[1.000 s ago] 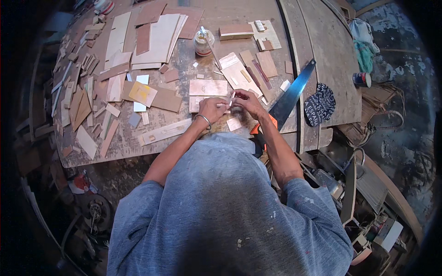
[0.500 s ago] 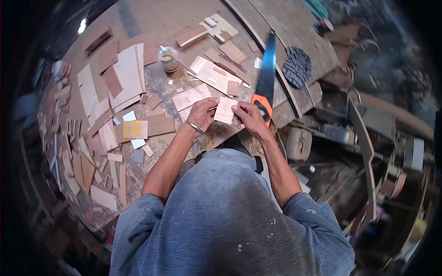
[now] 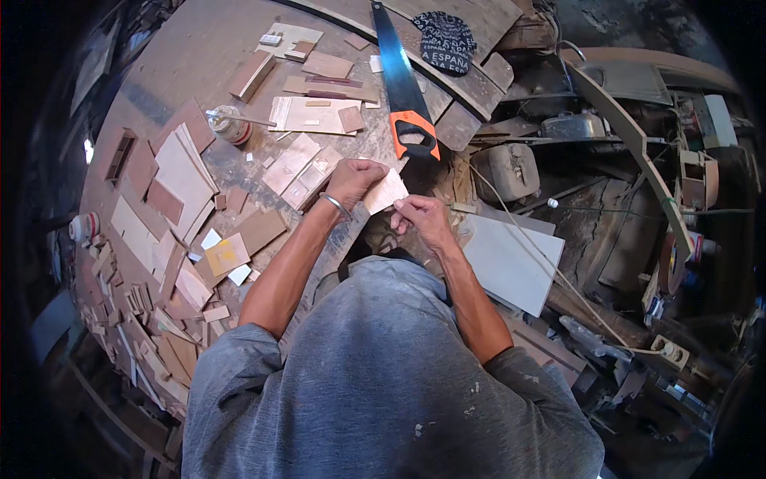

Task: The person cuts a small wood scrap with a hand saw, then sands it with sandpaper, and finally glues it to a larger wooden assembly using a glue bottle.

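Between my two hands, near the bench's front edge, is a small pale square of thin wood (image 3: 385,192). My left hand (image 3: 351,180) grips it at the upper left, with a metal bangle on that wrist. My right hand (image 3: 419,217) pinches its lower right corner with thumb and forefinger, the other fingers curled below. Left of them lie pale boards (image 3: 289,166) with small pieces on one. A handsaw (image 3: 392,64) with an orange handle lies beyond my hands, and a glue jar (image 3: 231,132) with a stick across its top stands further left.
Wood offcuts (image 3: 159,295) cover the bench's left part. A patterned cloth cap (image 3: 447,44) lies beside the saw. Off the right edge are a white panel (image 3: 511,271), a cable (image 3: 550,263), a plastic canister (image 3: 507,172) and a long leaning board (image 3: 646,160).
My hands have lifted the small piece from over the boards, turned it flat and tilted it. The view has swung right, so the bench now sits further left, showing more floor and clutter.
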Tool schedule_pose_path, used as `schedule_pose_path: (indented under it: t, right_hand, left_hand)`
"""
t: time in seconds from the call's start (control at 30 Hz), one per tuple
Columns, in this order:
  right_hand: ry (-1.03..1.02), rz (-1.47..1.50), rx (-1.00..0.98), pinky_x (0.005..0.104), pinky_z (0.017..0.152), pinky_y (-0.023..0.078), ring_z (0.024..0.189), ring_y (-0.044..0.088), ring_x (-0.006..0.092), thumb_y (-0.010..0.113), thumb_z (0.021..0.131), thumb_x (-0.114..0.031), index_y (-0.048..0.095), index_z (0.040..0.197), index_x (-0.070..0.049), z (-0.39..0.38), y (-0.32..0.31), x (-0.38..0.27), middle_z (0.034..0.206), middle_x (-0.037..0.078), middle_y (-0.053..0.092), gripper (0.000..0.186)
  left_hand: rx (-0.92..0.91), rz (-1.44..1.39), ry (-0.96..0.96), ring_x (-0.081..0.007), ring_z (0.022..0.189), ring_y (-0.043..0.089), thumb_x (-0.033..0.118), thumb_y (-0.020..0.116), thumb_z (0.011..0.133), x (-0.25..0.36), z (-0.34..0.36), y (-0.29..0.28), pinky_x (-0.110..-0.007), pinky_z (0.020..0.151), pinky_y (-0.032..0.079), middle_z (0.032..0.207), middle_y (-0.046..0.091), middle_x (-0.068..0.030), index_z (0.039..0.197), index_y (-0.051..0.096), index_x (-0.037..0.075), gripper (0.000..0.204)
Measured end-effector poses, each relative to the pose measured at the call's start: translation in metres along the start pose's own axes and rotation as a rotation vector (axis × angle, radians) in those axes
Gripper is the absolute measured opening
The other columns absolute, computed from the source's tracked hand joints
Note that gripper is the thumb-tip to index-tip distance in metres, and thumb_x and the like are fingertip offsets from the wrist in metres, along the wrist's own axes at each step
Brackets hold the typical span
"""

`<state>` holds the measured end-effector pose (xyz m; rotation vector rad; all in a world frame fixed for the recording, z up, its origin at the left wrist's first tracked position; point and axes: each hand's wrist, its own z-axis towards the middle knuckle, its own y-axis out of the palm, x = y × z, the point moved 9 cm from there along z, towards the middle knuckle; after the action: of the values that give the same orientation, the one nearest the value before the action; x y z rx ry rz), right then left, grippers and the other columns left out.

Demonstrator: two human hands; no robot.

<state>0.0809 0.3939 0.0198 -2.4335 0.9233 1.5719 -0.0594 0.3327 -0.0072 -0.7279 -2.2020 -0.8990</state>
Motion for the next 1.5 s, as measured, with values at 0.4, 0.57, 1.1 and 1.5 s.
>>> schedule_pose_path:
  t: [0.4,0.57,1.1,1.5]
  right_hand:
    - [0.165,-0.16,0.244,0.0318,0.063,0.055,0.075,0.069,0.0197,0.064,0.093,-0.013,0.069,0.106,0.005,0.028,-0.045,0.136,0.09,0.008,0.071,0.022]
    - [-0.669,-1.129,0.449,0.0495,0.102,0.039,0.119,0.048,0.0402,0.06,0.073,-0.005,0.051,0.13,0.001,0.074,-0.058,0.012,0.129,0.021,0.053,0.058]
    - [-0.702,-1.041,0.514,0.0476,0.068,0.046,0.081,0.058,0.0441,0.06,0.085,-0.008,0.051,0.106,-0.002,0.076,-0.055,-0.007,0.086,0.022,0.057,0.023]
    - [-0.537,0.001,0.91,0.0232,0.049,0.035,0.053,0.042,0.0069,0.054,0.096,-0.054,0.041,0.112,0.001,-0.152,0.075,0.194,0.065,0.001,0.047,0.059]
  left_hand:
    - [0.22,0.932,0.546,-0.0402,0.078,0.061,0.015,0.061,0.088,-0.064,0.026,-0.023,-0.046,0.076,0.049,0.079,0.066,-0.0221,0.083,0.068,-0.003,0.02]
    - [0.191,1.177,0.703,-0.039,0.087,0.054,0.009,0.063,0.085,-0.089,0.026,-0.033,-0.046,0.08,0.045,0.087,0.061,-0.0199,0.086,0.066,-0.001,0.01]
    - [-0.031,1.45,0.843,-0.0319,0.097,0.05,0.02,0.059,0.092,-0.104,0.037,-0.016,-0.046,0.081,0.038,0.097,0.054,-0.0114,0.093,0.061,0.008,0.012]
    - [0.158,1.479,0.9,-0.0335,0.098,0.051,0.025,0.055,0.094,-0.103,0.027,-0.03,-0.048,0.084,0.039,0.101,0.056,-0.0136,0.097,0.062,0.008,0.018]
